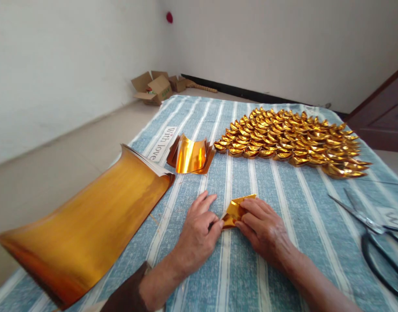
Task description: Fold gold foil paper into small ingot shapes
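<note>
A small sheet of gold foil paper (235, 211), partly folded, lies on the striped tablecloth between my hands. My left hand (200, 223) pinches its left corner between thumb and index finger, while the other fingers reach forward. On the right side, my right hand (263, 221) has its fingers bent over the paper, pressing and gripping its edge. Beyond my left hand sits a small stack of cut gold paper sheets (191, 155), curled upward. Many folded gold paper ingots (283, 141) stand in close rows at the back right.
A large stack of gold foil paper (88, 216) spreads across the left side. Open black-handled scissors (370, 223) lie at the right. The blue-and-white striped tablecloth (199, 115) covers the table. Cardboard boxes (156, 89) stand on the floor by the wall.
</note>
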Demonstrator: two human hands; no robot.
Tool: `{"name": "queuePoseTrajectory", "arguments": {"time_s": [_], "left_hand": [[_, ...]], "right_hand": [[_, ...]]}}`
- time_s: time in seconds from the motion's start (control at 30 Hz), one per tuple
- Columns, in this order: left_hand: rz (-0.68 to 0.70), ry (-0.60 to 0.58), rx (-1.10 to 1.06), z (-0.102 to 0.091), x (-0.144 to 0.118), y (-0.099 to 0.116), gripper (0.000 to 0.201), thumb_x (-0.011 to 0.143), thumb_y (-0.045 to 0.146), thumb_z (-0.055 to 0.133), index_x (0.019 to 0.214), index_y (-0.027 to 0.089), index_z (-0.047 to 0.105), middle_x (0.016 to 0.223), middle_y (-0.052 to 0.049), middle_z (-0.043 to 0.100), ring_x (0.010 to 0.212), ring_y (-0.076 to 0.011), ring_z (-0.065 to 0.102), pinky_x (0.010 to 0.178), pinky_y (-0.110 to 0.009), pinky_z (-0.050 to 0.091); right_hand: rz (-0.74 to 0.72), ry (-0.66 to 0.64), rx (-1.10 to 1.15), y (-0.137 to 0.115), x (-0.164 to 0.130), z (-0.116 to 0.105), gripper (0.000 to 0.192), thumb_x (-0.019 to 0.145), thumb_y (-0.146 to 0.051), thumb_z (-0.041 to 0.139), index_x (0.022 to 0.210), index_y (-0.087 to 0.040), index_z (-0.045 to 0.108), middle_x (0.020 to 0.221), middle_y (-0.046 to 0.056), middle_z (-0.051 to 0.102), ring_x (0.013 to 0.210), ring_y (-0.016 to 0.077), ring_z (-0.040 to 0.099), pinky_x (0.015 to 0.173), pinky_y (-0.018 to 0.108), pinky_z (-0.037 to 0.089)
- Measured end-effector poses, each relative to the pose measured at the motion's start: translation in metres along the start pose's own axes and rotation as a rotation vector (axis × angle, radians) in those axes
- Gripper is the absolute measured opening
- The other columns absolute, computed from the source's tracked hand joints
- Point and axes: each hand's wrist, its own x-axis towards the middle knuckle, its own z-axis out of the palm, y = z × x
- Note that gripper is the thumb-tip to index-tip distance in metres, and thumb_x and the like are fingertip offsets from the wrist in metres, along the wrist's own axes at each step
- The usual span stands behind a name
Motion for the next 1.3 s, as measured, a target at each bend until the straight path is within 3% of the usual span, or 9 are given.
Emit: {"name": "queuePoseTrajectory", "arguments": {"time_s": [0.53,1.3], "left_hand": [[-0.007,0.070,0.023,0.0051,0.0006,-0.0011,0.017,0.082,0.010,0.056,0.068,0.018,0.052,0.130,-0.013,0.057,0.134,-0.0304,0.037,0.104,-0.059,0.037],[0.000,0.071,0.019,0.0038,0.0014,0.0008,0.018,0.082,0.010,0.056,0.067,0.018,0.050,0.131,-0.013,0.056,0.134,-0.0306,0.037,0.104,-0.059,0.036]], "right_hand": [[0.023,-0.007,0.021,-0.0010,-0.0014,0.0002,0.016,0.090,-0.024,0.053,0.077,-0.019,0.060,0.098,0.009,0.066,0.099,0.0237,0.060,0.092,0.048,0.048],[0.023,0.002,0.018,-0.0014,-0.0012,0.0008,0.015,0.090,-0.024,0.054,0.078,-0.019,0.060,0.098,0.009,0.066,0.100,0.0241,0.060,0.093,0.049,0.048]]}}
